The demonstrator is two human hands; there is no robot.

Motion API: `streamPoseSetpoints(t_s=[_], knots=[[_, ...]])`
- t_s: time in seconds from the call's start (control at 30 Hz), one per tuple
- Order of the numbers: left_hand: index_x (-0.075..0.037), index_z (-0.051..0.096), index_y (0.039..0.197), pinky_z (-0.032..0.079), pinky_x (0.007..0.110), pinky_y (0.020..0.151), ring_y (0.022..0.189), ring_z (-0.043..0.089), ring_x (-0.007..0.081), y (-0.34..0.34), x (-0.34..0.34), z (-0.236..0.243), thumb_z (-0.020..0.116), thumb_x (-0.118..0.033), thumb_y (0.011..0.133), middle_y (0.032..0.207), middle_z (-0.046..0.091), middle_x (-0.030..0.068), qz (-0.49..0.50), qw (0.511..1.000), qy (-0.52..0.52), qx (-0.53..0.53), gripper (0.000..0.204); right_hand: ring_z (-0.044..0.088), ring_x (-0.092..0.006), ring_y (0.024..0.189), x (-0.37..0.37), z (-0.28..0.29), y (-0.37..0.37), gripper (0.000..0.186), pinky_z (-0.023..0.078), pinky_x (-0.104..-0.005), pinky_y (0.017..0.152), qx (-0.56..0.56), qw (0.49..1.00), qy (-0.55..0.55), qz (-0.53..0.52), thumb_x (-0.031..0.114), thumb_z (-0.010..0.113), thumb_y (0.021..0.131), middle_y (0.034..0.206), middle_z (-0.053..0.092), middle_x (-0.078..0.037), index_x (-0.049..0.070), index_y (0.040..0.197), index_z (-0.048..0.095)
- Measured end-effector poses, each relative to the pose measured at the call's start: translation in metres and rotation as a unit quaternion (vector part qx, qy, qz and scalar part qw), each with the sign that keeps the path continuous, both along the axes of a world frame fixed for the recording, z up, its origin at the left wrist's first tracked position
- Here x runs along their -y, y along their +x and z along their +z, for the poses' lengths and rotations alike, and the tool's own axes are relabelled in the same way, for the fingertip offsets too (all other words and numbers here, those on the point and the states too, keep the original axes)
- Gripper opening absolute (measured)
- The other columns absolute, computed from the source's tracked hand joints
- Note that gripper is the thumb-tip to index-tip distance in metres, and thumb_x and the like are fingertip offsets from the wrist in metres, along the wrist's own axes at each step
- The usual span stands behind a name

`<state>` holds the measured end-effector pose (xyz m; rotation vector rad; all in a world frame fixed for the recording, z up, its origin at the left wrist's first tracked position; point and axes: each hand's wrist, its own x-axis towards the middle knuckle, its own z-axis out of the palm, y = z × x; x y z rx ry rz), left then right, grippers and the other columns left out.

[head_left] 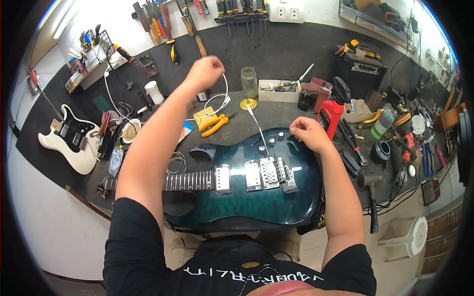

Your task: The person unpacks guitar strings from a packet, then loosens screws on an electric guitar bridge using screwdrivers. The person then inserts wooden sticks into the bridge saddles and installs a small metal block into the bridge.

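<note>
My left hand (206,71) is raised over the back of the bench, fingers closed on a thin white cable (224,86) that hangs and loops down behind a teal electric guitar (249,202). The guitar lies across the bench, neck to the left. A metal arm with a white tip (257,126) rises from its bridge (269,172). My right hand (306,130) hovers at the guitar's upper right edge by the knobs (280,136), fingers curled together; what they hold, if anything, I cannot make out. A yellow lid (248,103) lies just behind.
A white guitar (74,143) stands at the left. Behind are orange pliers (215,126), a glass jar (248,79) and a white tray (276,92). A red spray bottle (326,116), a hammer (370,197) and many tools crowd the right. A white stool (410,234) stands below.
</note>
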<state>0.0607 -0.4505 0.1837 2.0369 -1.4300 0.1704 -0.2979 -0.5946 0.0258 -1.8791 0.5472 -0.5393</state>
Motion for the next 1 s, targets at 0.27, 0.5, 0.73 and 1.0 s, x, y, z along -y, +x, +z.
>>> streamPoseSetpoints(t_s=[0.27, 0.5, 0.73, 1.0], knots=[[-0.003, 0.076, 0.116, 0.056, 0.038, 0.088, 0.091, 0.074, 0.0268, 0.03, 0.108, 0.132, 0.07, -0.036, 0.099, 0.096, 0.078, 0.0149, 0.112, 0.967, -0.172, 0.15, 0.038, 0.063, -0.0093, 0.079, -0.003, 0.001, 0.001, 0.014, 0.052, -0.0275, 0.073, -0.006, 0.999, -0.032, -0.011, 0.015, 0.073, 0.094, 0.086, 0.07, -0.001, 0.002, 0.099, 0.071], [0.005, 0.077, 0.104, 0.058, 0.05, 0.095, 0.109, 0.073, 0.043, 0.019, 0.149, 0.189, 0.068, -0.016, 0.089, 0.112, 0.074, 0.0306, 0.175, 0.962, -0.068, 0.196, 0.027, 0.065, -0.0113, 0.08, -0.01, 0.005, -0.006, 0.015, 0.053, -0.03, 0.074, -0.007, 0.999, -0.029, -0.024, 0.016, 0.073, 0.094, 0.085, 0.072, -0.004, 0.001, 0.098, 0.072], [0.005, 0.069, 0.116, 0.059, 0.045, 0.082, 0.094, 0.074, 0.0394, 0.091, 0.179, 0.233, 0.068, -0.016, 0.093, 0.103, 0.074, 0.0275, 0.206, 0.926, -0.121, 0.293, 0.032, 0.068, -0.0141, 0.082, -0.01, 0.0, 0.002, 0.018, 0.054, -0.0323, 0.078, 0.01, 0.999, -0.035, -0.012, 0.018, 0.072, 0.095, 0.087, 0.074, -0.007, 0.001, 0.099, 0.072], [0.006, 0.051, 0.131, 0.057, 0.033, 0.07, 0.079, 0.07, 0.0237, -0.082, 0.076, 0.159, 0.062, -0.015, 0.105, 0.089, 0.069, 0.0174, -0.111, 0.884, -0.448, 0.075, 0.035, 0.066, -0.0132, 0.079, -0.003, -0.004, -0.002, 0.018, 0.054, -0.0323, 0.075, 0.009, 0.999, -0.034, -0.016, 0.019, 0.072, 0.094, 0.083, 0.072, -0.005, 0.002, 0.1, 0.073]])
